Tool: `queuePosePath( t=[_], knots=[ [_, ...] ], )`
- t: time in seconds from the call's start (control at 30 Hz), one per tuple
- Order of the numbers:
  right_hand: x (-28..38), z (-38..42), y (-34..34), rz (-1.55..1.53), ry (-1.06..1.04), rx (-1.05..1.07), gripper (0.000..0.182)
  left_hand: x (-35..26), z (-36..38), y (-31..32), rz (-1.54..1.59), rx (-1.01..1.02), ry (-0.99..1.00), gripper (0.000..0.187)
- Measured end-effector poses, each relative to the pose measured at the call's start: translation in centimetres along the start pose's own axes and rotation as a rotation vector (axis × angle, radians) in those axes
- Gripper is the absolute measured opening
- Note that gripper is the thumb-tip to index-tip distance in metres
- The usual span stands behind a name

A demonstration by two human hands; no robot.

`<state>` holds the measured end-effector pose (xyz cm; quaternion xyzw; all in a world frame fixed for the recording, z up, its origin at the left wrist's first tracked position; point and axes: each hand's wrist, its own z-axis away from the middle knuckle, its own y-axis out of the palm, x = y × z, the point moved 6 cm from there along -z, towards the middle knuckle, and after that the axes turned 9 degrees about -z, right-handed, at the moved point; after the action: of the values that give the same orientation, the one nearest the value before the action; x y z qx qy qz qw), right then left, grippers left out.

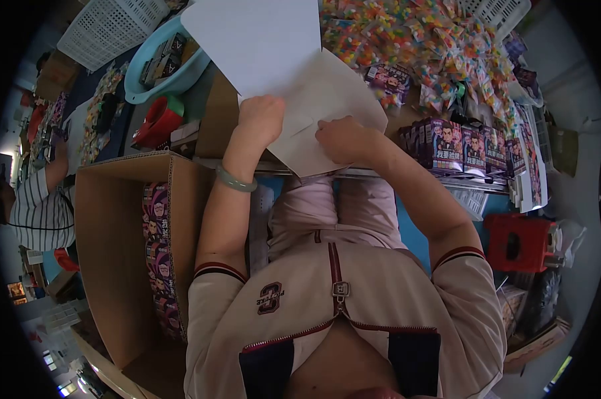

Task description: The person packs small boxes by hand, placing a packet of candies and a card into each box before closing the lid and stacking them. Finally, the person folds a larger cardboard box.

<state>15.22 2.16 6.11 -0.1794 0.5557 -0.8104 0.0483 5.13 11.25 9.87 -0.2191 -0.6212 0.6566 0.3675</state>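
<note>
A large white card sheet (260, 43) with a folded greyish-white section (320, 100) lies at the table edge in front of me. My left hand (262, 120) is closed on the sheet's left edge, its fingers curled at the fold. On the lower part of the folded section, my right hand (343, 138) has its fingers bent together against the surface; the fingertips pinch or press near a small slot. A bangle (236, 179) circles my left wrist.
An open cardboard box (124, 266) with purple printed packs stands at left. Beyond are a blue basin (167, 60), a red tape dispenser (159, 123) and candy packets (407, 40). Purple packs (447, 146) stand at right, above a red stool (521, 243). Another person (41, 206) is at far left.
</note>
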Motion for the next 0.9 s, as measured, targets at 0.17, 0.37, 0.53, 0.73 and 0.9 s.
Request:
queuePosePath(
  t=[0.17,0.37,0.53,0.73,0.9],
  knots=[
    [-0.5,1.9,-4.3,-0.18,0.057,-0.17,0.022,-0.5,2.3,-2.4,0.287,0.012,0.043,0.013],
    [-3.5,9.0,-8.1,-0.481,0.131,-1.139,0.042,1.1,9.7,-2.4,0.738,-0.934,-0.32,0.062],
    [-1.7,8.7,-2.0,-0.707,0.101,-0.946,0.053,2.2,7.3,2.6,1.136,-0.722,-0.252,0.064],
    [-4.7,23.6,-3.1,-0.782,0.63,-1.211,0.029,-3.6,11.4,-6.8,1.065,-0.94,-0.039,0.059],
    [-5.4,27.4,6.3,-1.458,0.873,-0.986,0.044,-17.9,3.7,-5.0,1.755,-0.326,0.164,0.073]
  ],
)
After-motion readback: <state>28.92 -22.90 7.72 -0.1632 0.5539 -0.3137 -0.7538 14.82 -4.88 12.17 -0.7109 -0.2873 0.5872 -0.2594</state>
